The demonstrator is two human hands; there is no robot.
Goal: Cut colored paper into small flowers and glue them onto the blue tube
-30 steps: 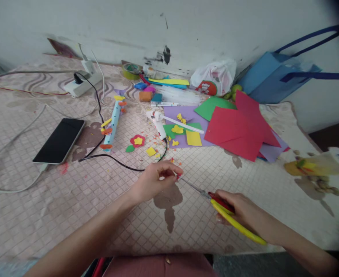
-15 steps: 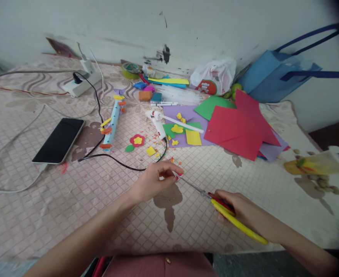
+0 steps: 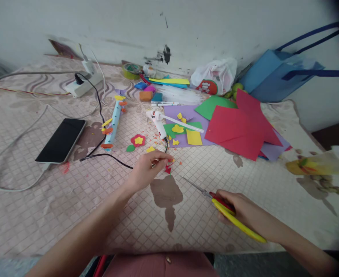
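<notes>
My left hand (image 3: 146, 169) is closed in a pinch above the tablecloth, with a small red scrap of craft foam (image 3: 168, 169) at its fingertips. Part of the scrap is hidden by the fingers. My right hand (image 3: 238, 207) grips a pair of scissors (image 3: 215, 198) with red and yellow handles, the blades pointing left and apart from the scrap. Just beyond my left hand lie a red flower with a yellow centre (image 3: 138, 140), a green leaf (image 3: 130, 148) and a white glue gun (image 3: 159, 125).
Red foam sheets (image 3: 230, 129) lie on the right beside a purple sheet (image 3: 169, 113). A decorated light-blue strip (image 3: 114, 121), a phone (image 3: 61, 140) and a power strip (image 3: 83, 85) are on the left. The glue gun's black cord (image 3: 112, 154) crosses the cloth. A plastic cup (image 3: 319, 163) lies far right.
My left hand has moved up and left, away from the scissor tips, with the red scrap at its fingers. My right hand and the scissors have stayed nearly still.
</notes>
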